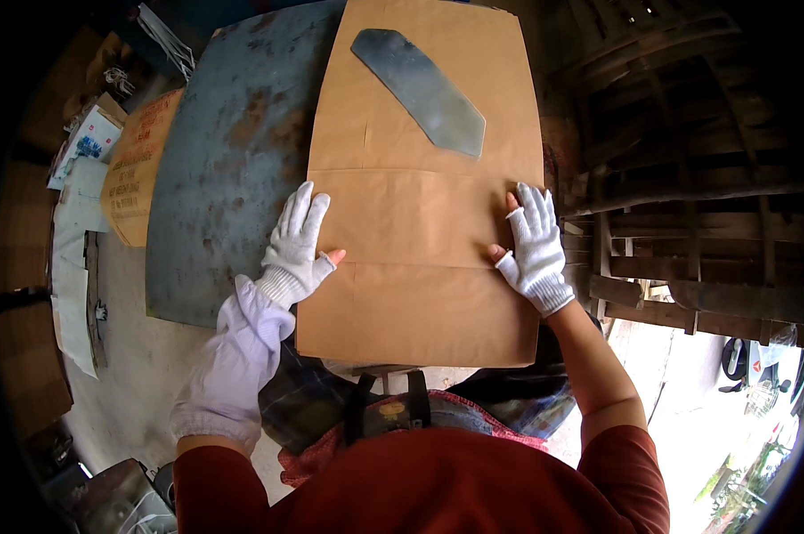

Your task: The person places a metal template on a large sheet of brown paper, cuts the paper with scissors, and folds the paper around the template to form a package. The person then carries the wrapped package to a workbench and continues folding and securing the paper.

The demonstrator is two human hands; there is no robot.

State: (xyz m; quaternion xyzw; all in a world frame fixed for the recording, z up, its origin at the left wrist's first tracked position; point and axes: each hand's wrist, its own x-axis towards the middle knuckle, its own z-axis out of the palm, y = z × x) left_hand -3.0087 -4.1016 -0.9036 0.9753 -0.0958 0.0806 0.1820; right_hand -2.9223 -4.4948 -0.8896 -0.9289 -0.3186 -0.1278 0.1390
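A long sheet of brown kraft paper (420,231) lies lengthwise over a rusty grey metal tabletop (233,160). My left hand (297,245), in a white knit glove with cut fingertips, lies flat on the paper's left edge with the fingers spread. My right hand (534,249), gloved the same way, presses flat on the paper's right edge. Neither hand holds anything. A grey tapered metal blade shape (424,89) rests on the far part of the paper. A pale sleeve cover wraps my left forearm.
Folded brown cardboard (139,165) and white printed papers (81,151) lie left of the table. Stacked dark wooden pallets (687,178) stand to the right. A concrete floor (135,383) shows at the lower left, and a parked scooter (745,360) at the far right.
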